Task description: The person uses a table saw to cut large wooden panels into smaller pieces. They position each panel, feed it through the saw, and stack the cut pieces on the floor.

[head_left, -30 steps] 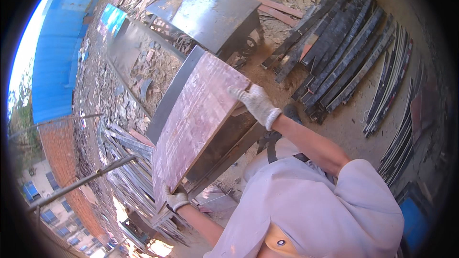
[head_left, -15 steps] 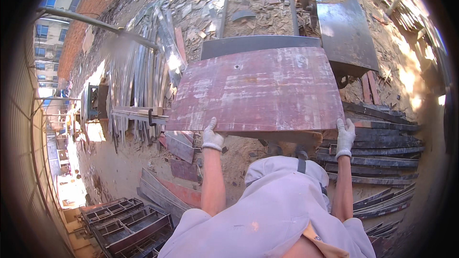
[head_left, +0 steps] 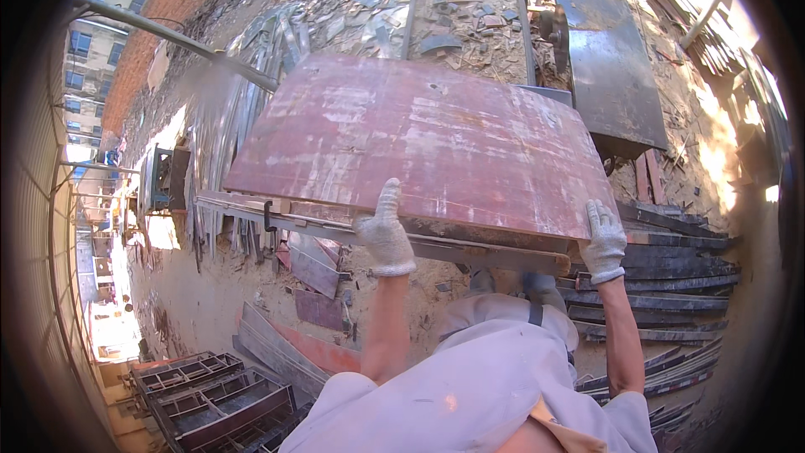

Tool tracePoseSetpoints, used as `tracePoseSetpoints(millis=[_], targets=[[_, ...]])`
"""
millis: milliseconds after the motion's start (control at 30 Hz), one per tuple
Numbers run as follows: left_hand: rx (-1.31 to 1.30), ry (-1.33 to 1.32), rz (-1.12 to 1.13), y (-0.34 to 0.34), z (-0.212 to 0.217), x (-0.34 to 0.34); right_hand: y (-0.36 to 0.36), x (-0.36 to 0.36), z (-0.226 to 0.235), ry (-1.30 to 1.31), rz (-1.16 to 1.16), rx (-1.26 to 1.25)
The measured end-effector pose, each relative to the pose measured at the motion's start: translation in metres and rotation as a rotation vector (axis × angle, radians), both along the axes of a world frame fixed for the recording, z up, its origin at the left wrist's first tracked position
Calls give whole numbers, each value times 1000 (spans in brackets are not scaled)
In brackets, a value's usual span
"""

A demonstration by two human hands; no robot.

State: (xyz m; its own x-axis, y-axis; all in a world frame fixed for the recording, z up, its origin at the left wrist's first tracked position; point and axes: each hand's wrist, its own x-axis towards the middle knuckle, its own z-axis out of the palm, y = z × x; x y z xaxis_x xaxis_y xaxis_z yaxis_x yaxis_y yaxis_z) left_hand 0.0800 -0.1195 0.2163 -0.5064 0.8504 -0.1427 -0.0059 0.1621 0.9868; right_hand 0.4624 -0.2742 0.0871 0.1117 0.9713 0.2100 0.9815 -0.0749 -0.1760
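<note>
A large reddish-brown plywood panel, streaked with white scuffs and with a small hole near its far edge, is held out in front of me. My left hand, in a pale work glove, grips the near edge with the thumb lying on top. At the near right corner my right hand, gloved too, has its fingers over the top face and is closed on the panel. The panel sits at a slant above a narrow work table, whose near edge shows below it. The panel hides most of the tabletop.
A dark metal-topped machine table stands beyond on the right. Stacked dark boards lie at the right. Long strips are piled at the left, and a dark metal frame lies at lower left. Scraps litter the far ground.
The panel has turned, its left end swinging out to the left and its right corner coming nearer. It has come up closer to me. Both hands moved with it and kept hold.
</note>
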Motion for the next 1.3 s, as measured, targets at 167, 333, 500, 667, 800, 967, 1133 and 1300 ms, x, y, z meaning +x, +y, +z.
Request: tracePoseSetpoints(millis=[167,333,500,667,800,967,1133,1300], targets=[[376,45,-393,11,105,108,-7,20,-20,143,-96,240],[886,-215,-960,22,129,274,5,58,3,526,-283,405],[26,608,-590,24,-73,396,4,120,31,928,-570,516],[-1017,-439,-661,16,-166,460,21,220,55,1169,-726,499],[-765,-883,-641,16,-225,514,37,317,30,1330,-732,472],[-496,-399,-773,60,-238,555,22,354,-35,1662,-932,534],[-569,-484,-705,122,-266,548,87,348,-51,1522,-867,562],[-754,-595,-675,141,-247,583,118,389,-57,1362,-824,491]])
